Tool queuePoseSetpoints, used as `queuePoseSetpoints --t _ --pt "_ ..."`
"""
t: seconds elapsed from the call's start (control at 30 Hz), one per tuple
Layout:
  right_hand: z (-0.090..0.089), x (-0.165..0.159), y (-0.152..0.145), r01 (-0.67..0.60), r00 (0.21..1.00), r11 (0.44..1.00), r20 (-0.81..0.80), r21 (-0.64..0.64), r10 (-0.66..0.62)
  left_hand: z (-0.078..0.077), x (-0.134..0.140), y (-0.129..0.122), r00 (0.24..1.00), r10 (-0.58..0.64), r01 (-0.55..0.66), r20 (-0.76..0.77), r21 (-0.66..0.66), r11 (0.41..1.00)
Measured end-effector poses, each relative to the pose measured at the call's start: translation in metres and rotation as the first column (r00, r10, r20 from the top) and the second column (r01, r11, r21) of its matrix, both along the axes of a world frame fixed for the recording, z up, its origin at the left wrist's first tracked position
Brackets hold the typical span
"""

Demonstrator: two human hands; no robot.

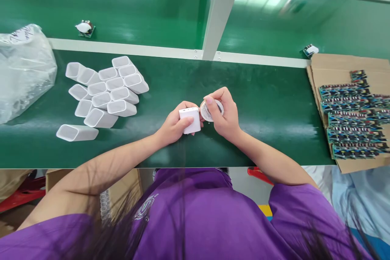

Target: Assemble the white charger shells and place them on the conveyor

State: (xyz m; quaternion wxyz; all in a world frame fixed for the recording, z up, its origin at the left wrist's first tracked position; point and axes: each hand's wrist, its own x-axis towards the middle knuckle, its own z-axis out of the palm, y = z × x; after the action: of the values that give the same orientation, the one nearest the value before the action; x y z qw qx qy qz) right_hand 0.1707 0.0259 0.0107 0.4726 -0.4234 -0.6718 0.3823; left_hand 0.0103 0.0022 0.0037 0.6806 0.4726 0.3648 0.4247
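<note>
My left grip (174,125) wraps white case (196,122); right grip (227,117) pinches round disc (206,111) just beside. Slack pinch could drop the disc.

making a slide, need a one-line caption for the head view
Left hand holding a small white rounded box, right hand a round white disc, between hollow white tubes and green circuit boards.

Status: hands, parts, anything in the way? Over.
Left hand gripping white case. Right hand holding round white item. White shells left, circuit boards right, both away from hands.
</note>
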Motion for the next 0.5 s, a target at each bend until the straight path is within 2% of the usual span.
queuePoseSetpoints --t 0.13,0.3,0.5 --pt "-0.001 0.009 0.011 0.013 0.999 1.0 0.03 -0.013 -0.013 -0.002 -0.005 0.004 0.999 -0.01 0.013 0.053 -0.057 0.998" --pt "-0.012 0.033 0.042 0.172 0.97 0.982 0.159 0.077 -0.183 -0.003 -0.01 0.008 0.995 -0.011 0.024 0.104 -0.122 0.992" --pt "-0.03 0.054 0.067 0.124 0.887 0.97 0.415 0.211 -0.204 0.002 -0.009 0.01 0.982 -0.019 0.057 0.186 -0.198 0.979"
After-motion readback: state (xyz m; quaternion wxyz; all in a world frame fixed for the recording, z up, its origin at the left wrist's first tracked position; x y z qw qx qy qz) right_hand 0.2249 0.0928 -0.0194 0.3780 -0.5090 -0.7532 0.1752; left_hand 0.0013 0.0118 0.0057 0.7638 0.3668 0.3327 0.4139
